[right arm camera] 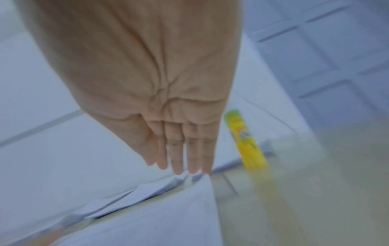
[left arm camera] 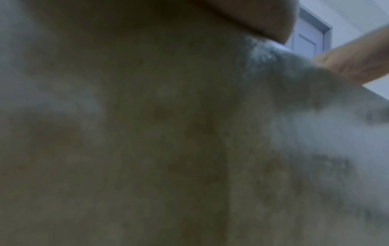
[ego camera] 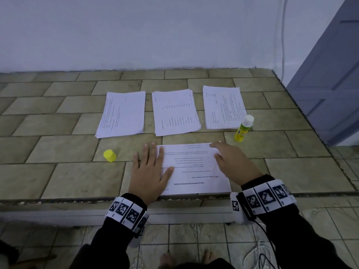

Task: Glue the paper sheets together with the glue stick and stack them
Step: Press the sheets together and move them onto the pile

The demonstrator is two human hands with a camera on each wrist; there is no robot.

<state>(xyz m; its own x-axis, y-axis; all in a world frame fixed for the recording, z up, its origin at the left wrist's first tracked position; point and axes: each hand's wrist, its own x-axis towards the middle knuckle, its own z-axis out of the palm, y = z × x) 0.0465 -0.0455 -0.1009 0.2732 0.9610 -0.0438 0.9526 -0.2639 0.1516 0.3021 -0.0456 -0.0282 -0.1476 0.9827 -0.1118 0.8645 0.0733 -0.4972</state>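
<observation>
A printed paper sheet (ego camera: 194,169) lies at the near edge of the tiled counter. My left hand (ego camera: 150,169) lies flat with spread fingers on its left edge. My right hand (ego camera: 231,162) lies flat with straight fingers (right arm camera: 179,158) on its far right corner. Three paper stacks sit behind: left (ego camera: 122,114), middle (ego camera: 175,111), right (ego camera: 223,107). The uncapped yellow glue stick (ego camera: 243,129) stands upright beside the right stack; in the right wrist view the glue stick (right arm camera: 246,141) is right of my fingers. Its yellow cap (ego camera: 109,155) lies left of my left hand. The left wrist view is blurred.
The tiled counter (ego camera: 68,171) ends at a wall behind and drops off at the right edge beside a grey door (ego camera: 330,84). The near edge runs just under my wrists. White and black cables (ego camera: 260,249) hang below my right wrist.
</observation>
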